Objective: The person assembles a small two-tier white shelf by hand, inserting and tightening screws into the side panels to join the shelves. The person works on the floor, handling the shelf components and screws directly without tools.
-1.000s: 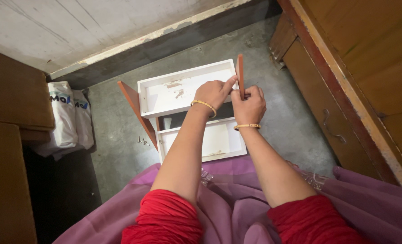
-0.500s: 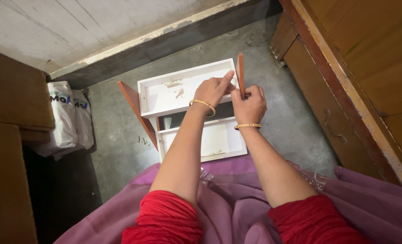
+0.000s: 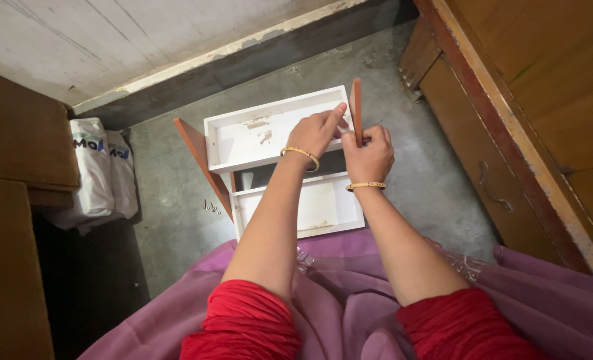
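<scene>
A small white shelf unit [image 3: 263, 137] with reddish-brown side panels lies on the grey floor in front of me. My left hand [image 3: 318, 130] rests on the upper white board, fingers pinched at its right end next to the right side panel [image 3: 356, 107]. My right hand [image 3: 368, 155] is closed in a fist just below that panel's edge, gripping something small that I cannot make out. Both wrists wear gold bangles. The lower white board [image 3: 326, 207] shows between my forearms.
A white plastic bag [image 3: 100, 173] sits at the left by a dark wooden cabinet [image 3: 16, 140]. Small screws [image 3: 210, 207] lie on the floor left of the shelf. Wooden furniture [image 3: 543, 100] stands along the right. Purple cloth [image 3: 350, 307] covers my lap.
My left hand's fingers have shifted slightly toward the right side panel. My right hand stays at the panel's edge. The shelf has not moved.
</scene>
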